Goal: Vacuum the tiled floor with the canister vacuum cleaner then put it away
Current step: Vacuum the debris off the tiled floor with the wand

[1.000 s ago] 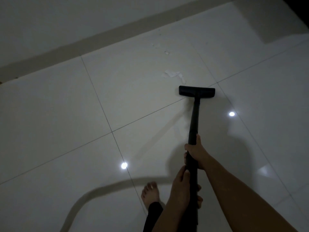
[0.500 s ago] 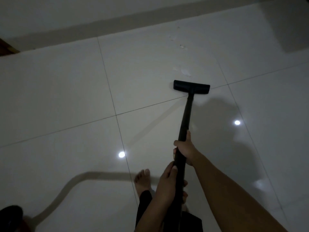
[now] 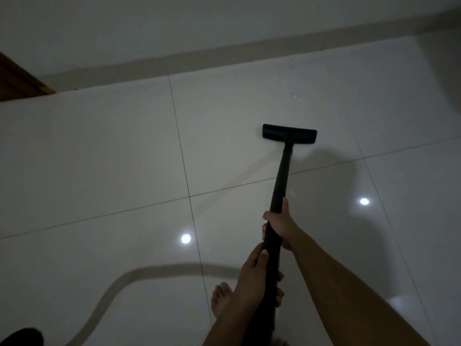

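The black vacuum wand (image 3: 281, 181) runs from my hands down to its flat floor nozzle (image 3: 289, 132), which rests on the glossy white tiled floor (image 3: 112, 158). My right hand (image 3: 280, 224) grips the wand higher up the tube. My left hand (image 3: 252, 278) holds it lower, nearer my body. A grey hose (image 3: 119, 283) curves across the tiles at the lower left. A dark rounded shape (image 3: 21, 337), maybe the canister, shows at the bottom left corner. Small specks of debris (image 3: 295, 96) lie beyond the nozzle.
A pale wall with a beige skirting strip (image 3: 224, 52) runs across the top. A brown wooden edge (image 3: 17, 81) is at the far left. My bare foot (image 3: 220, 299) stands on the tile beside the wand. Two ceiling-light reflections (image 3: 185, 238) shine on the floor.
The white smear seen near the nozzle earlier is gone from view. The view has shifted right and up the floor, so the hose and the dark shape at the bottom left came into sight.
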### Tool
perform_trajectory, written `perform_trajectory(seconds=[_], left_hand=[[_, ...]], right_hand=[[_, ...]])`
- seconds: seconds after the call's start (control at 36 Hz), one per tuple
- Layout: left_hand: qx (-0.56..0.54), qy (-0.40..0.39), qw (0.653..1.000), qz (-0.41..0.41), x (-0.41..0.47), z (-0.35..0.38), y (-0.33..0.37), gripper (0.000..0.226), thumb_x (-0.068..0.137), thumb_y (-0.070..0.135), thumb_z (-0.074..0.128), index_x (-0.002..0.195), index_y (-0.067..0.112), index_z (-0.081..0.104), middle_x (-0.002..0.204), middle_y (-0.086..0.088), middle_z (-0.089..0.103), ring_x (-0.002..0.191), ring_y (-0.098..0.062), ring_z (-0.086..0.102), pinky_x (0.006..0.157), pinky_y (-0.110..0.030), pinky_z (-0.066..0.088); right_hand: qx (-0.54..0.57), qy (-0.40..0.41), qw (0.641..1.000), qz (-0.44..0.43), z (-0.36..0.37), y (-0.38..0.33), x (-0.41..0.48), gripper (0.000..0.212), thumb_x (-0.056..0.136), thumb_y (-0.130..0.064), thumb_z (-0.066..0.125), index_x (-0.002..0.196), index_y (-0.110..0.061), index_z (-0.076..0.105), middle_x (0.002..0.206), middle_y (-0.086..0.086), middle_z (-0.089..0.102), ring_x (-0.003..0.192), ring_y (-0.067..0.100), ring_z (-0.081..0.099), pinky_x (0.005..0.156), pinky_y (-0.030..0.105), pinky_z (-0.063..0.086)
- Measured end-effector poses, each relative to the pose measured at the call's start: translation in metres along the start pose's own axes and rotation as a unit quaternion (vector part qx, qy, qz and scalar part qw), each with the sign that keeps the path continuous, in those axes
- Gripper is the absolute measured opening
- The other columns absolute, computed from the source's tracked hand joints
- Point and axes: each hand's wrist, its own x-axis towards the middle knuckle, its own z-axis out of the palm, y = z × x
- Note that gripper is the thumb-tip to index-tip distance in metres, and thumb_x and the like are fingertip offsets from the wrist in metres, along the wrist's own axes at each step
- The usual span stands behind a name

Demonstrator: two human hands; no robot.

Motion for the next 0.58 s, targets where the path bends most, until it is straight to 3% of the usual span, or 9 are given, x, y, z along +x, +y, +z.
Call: perform_trajectory(seconds=[0.19, 0.31, 0.39, 0.47, 0.58], left_hand=[[0.049, 0.017, 0.999, 0.012, 0.033, 0.003, 0.036, 0.028, 0.102, 0.031, 0.032, 0.123, 0.028, 0.05, 0.077, -0.01, 0.059, 0.053, -0.018, 0.053, 0.053, -0.028, 0.044], [0.031, 0.012, 0.999, 0.014, 0.056, 0.014, 0.059, 0.025, 0.102, 0.028, 0.031, 0.108, 0.038, 0.052, 0.072, -0.002, 0.062, 0.048, -0.016, 0.052, 0.047, -0.026, 0.044], [0.025, 0.012, 0.999, 0.025, 0.074, 0.022, 0.077, 0.029, 0.102, 0.027, 0.031, 0.122, 0.027, 0.052, 0.065, -0.001, 0.061, 0.045, -0.016, 0.05, 0.042, -0.025, 0.044], [0.007, 0.013, 1.0, 0.025, 0.092, 0.032, 0.092, 0.029, 0.102, 0.026, 0.032, 0.124, 0.025, 0.05, 0.054, 0.004, 0.061, 0.04, -0.014, 0.051, 0.038, -0.022, 0.044], [-0.01, 0.01, 1.0, 0.015, 0.116, 0.048, 0.113, 0.036, 0.102, 0.027, 0.033, 0.136, 0.023, 0.043, 0.063, -0.006, 0.059, 0.04, -0.016, 0.052, 0.038, -0.021, 0.043]], right_hand=[[0.017, 0.006, 1.0, -0.004, -0.002, -0.041, 0.024, 0.083, 0.095, 0.001, 0.047, 0.152, -0.04, 0.003, 0.073, 0.011, 0.049, 0.049, 0.019, 0.05, 0.043, 0.03, 0.046], [0.009, 0.017, 1.0, -0.006, -0.011, -0.068, 0.045, 0.083, 0.094, 0.001, 0.047, 0.152, -0.039, 0.004, 0.071, 0.011, 0.049, 0.048, 0.019, 0.049, 0.04, 0.028, 0.045], [0.008, 0.013, 1.0, -0.006, -0.019, -0.089, 0.062, 0.083, 0.094, 0.001, 0.047, 0.152, -0.04, 0.004, 0.07, 0.011, 0.049, 0.049, 0.019, 0.049, 0.042, 0.029, 0.045], [-0.011, 0.011, 1.0, -0.006, -0.029, -0.11, 0.079, 0.085, 0.093, 0.0, 0.048, 0.152, -0.042, 0.003, 0.072, 0.012, 0.051, 0.051, 0.02, 0.051, 0.046, 0.032, 0.047], [-0.033, 0.01, 0.999, -0.008, -0.044, -0.14, 0.099, 0.085, 0.093, 0.0, 0.048, 0.152, -0.042, 0.003, 0.075, 0.012, 0.051, 0.052, 0.02, 0.051, 0.048, 0.032, 0.047]])
